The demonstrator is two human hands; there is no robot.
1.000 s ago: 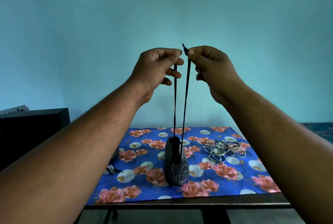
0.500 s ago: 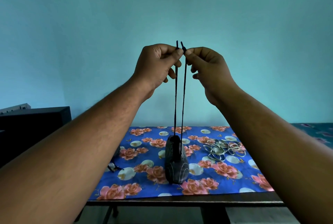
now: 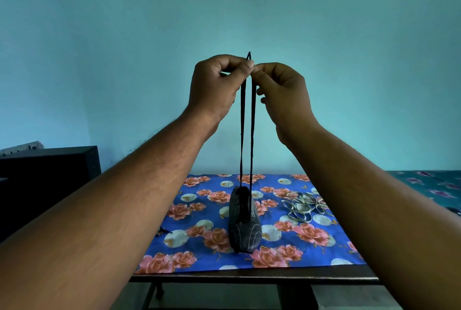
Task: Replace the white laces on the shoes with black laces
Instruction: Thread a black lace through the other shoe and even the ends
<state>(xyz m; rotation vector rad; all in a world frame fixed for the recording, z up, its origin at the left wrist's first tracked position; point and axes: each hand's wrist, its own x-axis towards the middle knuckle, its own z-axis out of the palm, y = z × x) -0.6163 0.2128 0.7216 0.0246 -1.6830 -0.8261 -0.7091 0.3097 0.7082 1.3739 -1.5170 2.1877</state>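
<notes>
The left forearm [image 3: 104, 209] hides the left part of the table [image 3: 249, 276], and only a small dark scrap [image 3: 163, 230] on the cloth shows beside it, too little to tell what it is. The right forearm [image 3: 374, 209] covers the table's right near corner. Whether the black lace [image 3: 241, 135] passes through the shoe [image 3: 243, 224] eyelets is too small to tell.

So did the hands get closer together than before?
Yes. The left hand and right hand closed in above the shoe; the black lace tips now meet.
</notes>
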